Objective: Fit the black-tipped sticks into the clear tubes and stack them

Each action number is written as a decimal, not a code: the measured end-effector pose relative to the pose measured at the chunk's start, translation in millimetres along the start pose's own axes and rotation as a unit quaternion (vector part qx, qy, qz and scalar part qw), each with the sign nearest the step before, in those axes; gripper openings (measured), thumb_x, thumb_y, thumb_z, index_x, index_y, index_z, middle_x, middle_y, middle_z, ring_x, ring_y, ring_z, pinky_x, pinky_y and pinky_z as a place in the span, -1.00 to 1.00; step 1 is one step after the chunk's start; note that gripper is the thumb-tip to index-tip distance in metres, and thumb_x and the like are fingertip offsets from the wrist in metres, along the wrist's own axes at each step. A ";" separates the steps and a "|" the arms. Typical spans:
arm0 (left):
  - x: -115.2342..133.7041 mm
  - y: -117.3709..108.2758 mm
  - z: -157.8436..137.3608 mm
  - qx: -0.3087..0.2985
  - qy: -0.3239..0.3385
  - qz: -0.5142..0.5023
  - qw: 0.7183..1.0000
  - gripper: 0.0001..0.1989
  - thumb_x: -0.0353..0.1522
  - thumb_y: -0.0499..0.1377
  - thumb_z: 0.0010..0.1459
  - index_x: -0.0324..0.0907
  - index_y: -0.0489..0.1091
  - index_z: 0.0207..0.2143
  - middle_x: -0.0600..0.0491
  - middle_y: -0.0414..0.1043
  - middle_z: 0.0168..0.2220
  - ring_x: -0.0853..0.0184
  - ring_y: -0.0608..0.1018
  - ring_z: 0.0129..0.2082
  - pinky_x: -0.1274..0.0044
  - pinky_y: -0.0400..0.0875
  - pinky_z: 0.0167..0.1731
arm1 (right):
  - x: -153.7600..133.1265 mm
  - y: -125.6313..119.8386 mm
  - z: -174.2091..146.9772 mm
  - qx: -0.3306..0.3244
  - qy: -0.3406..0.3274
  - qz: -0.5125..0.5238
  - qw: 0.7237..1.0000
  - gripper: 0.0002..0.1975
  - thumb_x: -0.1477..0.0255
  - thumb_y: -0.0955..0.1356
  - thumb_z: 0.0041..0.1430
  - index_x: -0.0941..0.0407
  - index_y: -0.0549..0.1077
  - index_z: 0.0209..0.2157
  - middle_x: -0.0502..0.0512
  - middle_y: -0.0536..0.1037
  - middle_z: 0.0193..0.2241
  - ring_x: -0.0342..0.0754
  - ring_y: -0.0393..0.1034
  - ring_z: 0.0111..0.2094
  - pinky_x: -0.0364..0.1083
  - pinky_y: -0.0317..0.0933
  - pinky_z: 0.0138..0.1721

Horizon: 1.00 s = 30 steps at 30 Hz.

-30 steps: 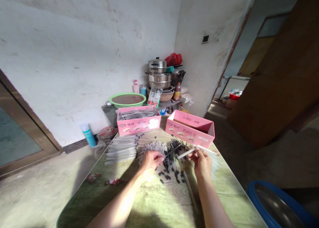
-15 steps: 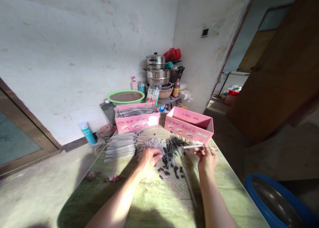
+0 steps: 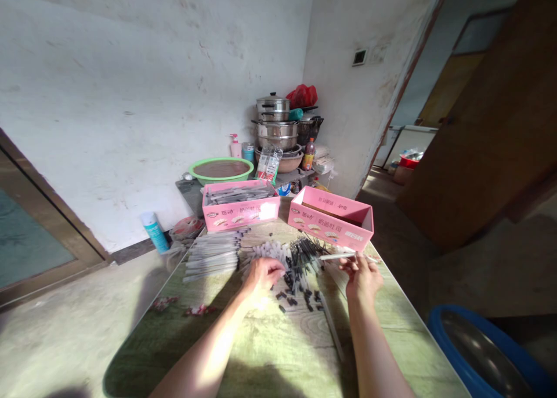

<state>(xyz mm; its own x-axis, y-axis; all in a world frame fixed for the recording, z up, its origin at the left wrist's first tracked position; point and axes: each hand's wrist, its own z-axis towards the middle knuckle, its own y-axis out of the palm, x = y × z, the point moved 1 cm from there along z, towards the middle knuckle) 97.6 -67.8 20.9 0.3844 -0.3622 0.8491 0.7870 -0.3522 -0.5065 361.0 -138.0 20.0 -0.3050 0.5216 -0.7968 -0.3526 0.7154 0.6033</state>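
My left hand [image 3: 263, 274] is closed in a pinch on a thin dark rod [image 3: 300, 266], which points right towards a white tube. The slim white tube [image 3: 333, 257] is gripped in my right hand [image 3: 362, 275], its left end facing the rod. Whether the two touch cannot be made out. Between the hands lie a heap of thin black rods [image 3: 307, 246] and scattered small black caps [image 3: 291, 301]. Behind my left hand is a pile of short whitish pieces [image 3: 270, 249]. Left of it, grey-white tubes [image 3: 211, 256] with dark ends lie in a stack.
A pink box [image 3: 241, 217] filled with greyish tubes stands at the table's back left; another pink box [image 3: 328, 227] stands at the back right. A long pale strip [image 3: 333, 328] lies near my right forearm. Beyond are a green-rimmed basin [image 3: 221, 177] and stacked steel pots [image 3: 277, 134].
The view has shifted very slightly. Both hands keep nearly the same place and hold, with no clear movement of the rod or the tube.
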 end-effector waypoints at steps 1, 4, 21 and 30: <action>0.1 0.0 -0.2 -0.001 0.001 0.001 1.000 -0.84 -0.38 0.22 0.12 -0.16 0.63 -0.40 0.09 0.50 -0.61 0.34 0.52 -0.57 0.58 0.28 -0.52 | 0.1 0.8 -0.7 -0.001 0.001 -0.001 1.000 -0.68 0.35 0.58 -0.23 0.13 0.43 -0.47 -0.10 0.53 -0.64 -0.07 0.49 -0.67 -0.19 0.32 -0.73; -3.3 2.2 0.6 0.001 0.002 -0.010 1.000 -0.83 -0.36 0.22 0.12 -0.17 0.64 -0.40 0.09 0.49 -0.62 0.35 0.51 -0.58 0.58 0.28 -0.52 | 1.2 4.9 -5.9 -0.019 0.008 -0.006 1.000 -0.66 0.35 0.59 -0.26 0.13 0.45 -0.46 -0.08 0.55 -0.62 -0.07 0.49 -0.67 -0.19 0.32 -0.74; 3.7 5.6 4.7 -0.018 -0.042 -0.312 0.949 -0.52 -0.08 0.42 -0.04 -0.26 0.56 -0.19 0.12 0.43 -0.56 0.45 0.42 -0.65 0.59 0.29 -0.61 | 6.0 22.8 -41.3 -0.316 0.226 -0.063 0.919 -0.68 0.31 0.62 -0.10 0.17 0.51 -0.44 0.07 0.60 -0.58 -0.11 0.46 -0.65 -0.17 0.38 -0.62; 14.3 7.2 -5.8 -0.101 0.095 -0.043 0.989 -0.91 -0.35 0.34 0.06 -0.19 0.63 -0.40 0.02 0.52 -0.42 0.35 0.49 -0.47 0.52 0.30 -0.43 | 7.6 13.6 -21.2 -0.174 0.262 0.005 0.949 -0.84 0.47 0.53 -0.05 0.13 0.48 -0.48 0.00 0.56 -0.64 -0.13 0.42 -0.67 -0.19 0.38 -0.64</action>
<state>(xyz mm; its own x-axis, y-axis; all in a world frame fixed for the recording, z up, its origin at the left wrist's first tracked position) 106.0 -80.6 28.5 0.2076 -0.4728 0.8564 0.6924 -0.5474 -0.4700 335.1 -134.2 22.8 -0.6756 0.1598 -0.7197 -0.5901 0.4681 0.6578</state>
